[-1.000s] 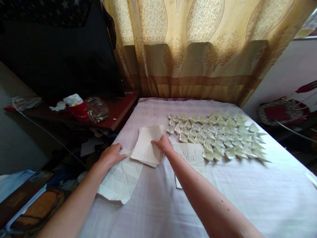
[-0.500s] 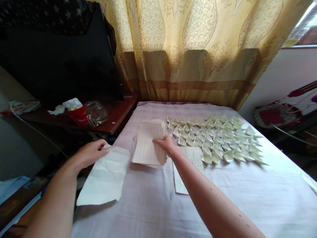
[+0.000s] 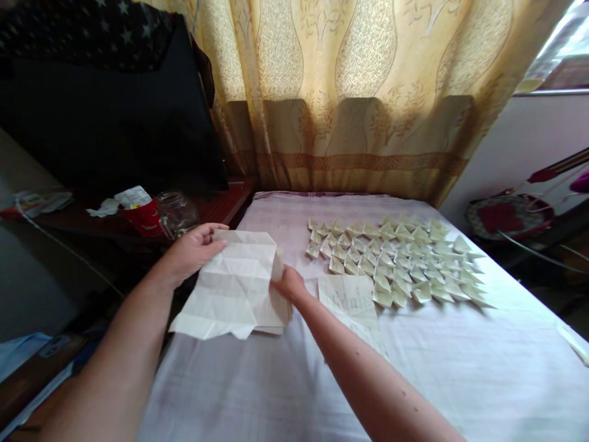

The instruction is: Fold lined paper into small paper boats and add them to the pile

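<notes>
My left hand (image 3: 202, 245) pinches the upper left corner of a creased white sheet of paper (image 3: 234, 285). The sheet lies over or just above a stack of paper (image 3: 271, 319), covering most of it. At the stack's right edge, my right hand (image 3: 289, 283) is closed on the stack; its fingertips are partly hidden. Right of that hand, a loose written sheet (image 3: 347, 301) lies on the cloth. Beyond it stand rows of several small folded paper pieces (image 3: 386, 255) with pointed tips.
A pale bedsheet (image 3: 414, 368) covers the work surface. On the left, a dark wooden shelf (image 3: 234, 199) holds a black screen (image 3: 115, 123), a red cup (image 3: 145, 218) and a glass jar (image 3: 175, 213). A gold patterned curtain (image 3: 340, 129) hangs behind.
My left hand has moved right and up, bringing the creased sheet over the stack. My right hand and the stack have shifted slightly left and towards me.
</notes>
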`<state>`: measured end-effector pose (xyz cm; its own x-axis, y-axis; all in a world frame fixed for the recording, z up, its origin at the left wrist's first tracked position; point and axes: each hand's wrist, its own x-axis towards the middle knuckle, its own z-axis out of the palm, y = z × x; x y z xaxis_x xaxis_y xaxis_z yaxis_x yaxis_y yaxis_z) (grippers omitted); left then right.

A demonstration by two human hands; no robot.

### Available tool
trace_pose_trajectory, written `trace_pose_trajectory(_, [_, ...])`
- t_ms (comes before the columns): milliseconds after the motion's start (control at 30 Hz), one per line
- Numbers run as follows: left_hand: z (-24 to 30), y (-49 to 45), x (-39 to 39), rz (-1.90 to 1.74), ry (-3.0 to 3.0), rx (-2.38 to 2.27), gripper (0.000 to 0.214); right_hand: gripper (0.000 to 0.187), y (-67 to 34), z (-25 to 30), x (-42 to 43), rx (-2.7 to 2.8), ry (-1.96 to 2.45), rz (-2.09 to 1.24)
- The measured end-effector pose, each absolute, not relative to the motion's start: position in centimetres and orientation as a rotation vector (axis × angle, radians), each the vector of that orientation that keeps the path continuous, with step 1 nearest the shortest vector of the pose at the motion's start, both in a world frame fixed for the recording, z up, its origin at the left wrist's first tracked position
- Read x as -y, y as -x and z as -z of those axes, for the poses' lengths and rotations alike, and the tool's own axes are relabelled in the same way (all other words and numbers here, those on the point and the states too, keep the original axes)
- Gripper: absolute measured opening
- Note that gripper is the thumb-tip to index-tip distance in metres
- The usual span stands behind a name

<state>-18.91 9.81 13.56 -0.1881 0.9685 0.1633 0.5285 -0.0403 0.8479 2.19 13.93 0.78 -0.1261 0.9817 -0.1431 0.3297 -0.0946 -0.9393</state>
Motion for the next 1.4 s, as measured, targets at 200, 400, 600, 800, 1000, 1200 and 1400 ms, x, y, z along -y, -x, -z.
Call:
trace_pose_trajectory(200, [-6.7,15.6,-13.6,-0.793,-1.84,-1.962,0.057,0.011,-2.9,0.8,-14.2,1.589,1.489,-1.172])
trace_pose_trajectory(400, [-3.7,15.3,-13.5,-0.692,-1.922,-2.07,0.052,0.043,-4.6,1.8,-13.0,1.536,1.501,-1.014])
trace_pose_trajectory(600, [-3.3,14.7,-13.7,-0.721,-2.023,-2.139,0.048,0.036,-6.0,1.1,-11.0,1.519,1.383,-0.783])
trace_pose_trajectory(800, [-3.0,12.0,-12.6,-0.75,-2.258,-2.04,0.039,0.034,-5.2,-1.0,-8.9,2.131,1.161,-0.479])
trace_pose_trajectory(1000, [-0.3,11.0,-13.8,-0.555,-2.4,-1.705,0.035,0.052,-4.9,-0.3,-7.5,2.496,1.201,-0.517])
trace_pose_trajectory(1200, [1.4,11.3,-14.3,-0.43,-2.368,-1.745,0.041,0.054,-6.4,0.2,-6.0,2.571,1.122,-0.576])
trace_pose_trajectory(1400, [0.3,10.5,-13.2,-0.204,-2.384,-1.785,0.051,0.058,-7.5,0.1,-4.3,2.622,1.129,-0.679])
